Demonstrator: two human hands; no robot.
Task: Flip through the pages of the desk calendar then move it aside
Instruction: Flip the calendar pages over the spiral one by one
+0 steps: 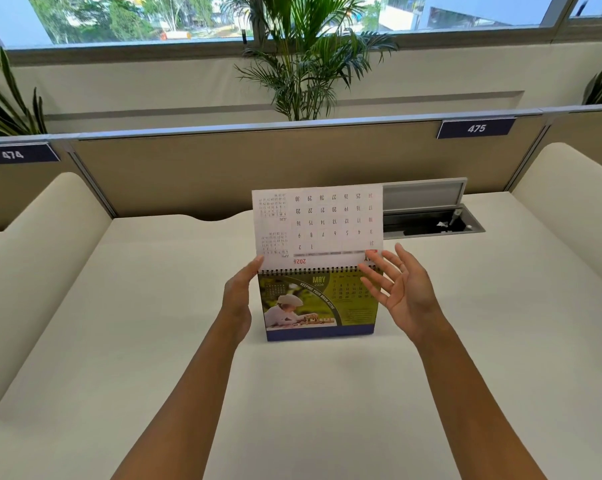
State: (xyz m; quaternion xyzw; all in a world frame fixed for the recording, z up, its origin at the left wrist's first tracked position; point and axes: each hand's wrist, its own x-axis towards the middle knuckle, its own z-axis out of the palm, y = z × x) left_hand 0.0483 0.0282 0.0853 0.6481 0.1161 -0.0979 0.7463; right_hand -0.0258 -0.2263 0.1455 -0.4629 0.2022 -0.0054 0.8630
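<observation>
Two bare hands were raised over a pale surface (154,341) on either side of a spiral-bound desk calendar (320,306), which stood upright near the middle of it, its dark blue base resting on the top. The face turned toward the camera showed a green page headed MAY, with a photo of a child at a chessboard. One white page (318,226) stood straight up from the spiral binding (313,270), its date grid reading upside down from this side.

The left hand (238,299) was at the calendar's left edge, thumb tip touching the lower left corner of the raised page just above the binding; whether its hidden fingers closed a grip on the page or the stand could not be told. The right hand (401,291) had no grip on anything: palm open, fingers spread, it hovered just in front of the calendar's upper right corner, overlapping the binding in view.

Behind the calendar to the right, a cable box (431,216) set into the surface had its lid up. A tan partition (223,168) closed off the back, carrying a dark label reading 475 (476,128) and another reading 474 (13,154). A palm plant (306,64) stood beyond it before a window.
</observation>
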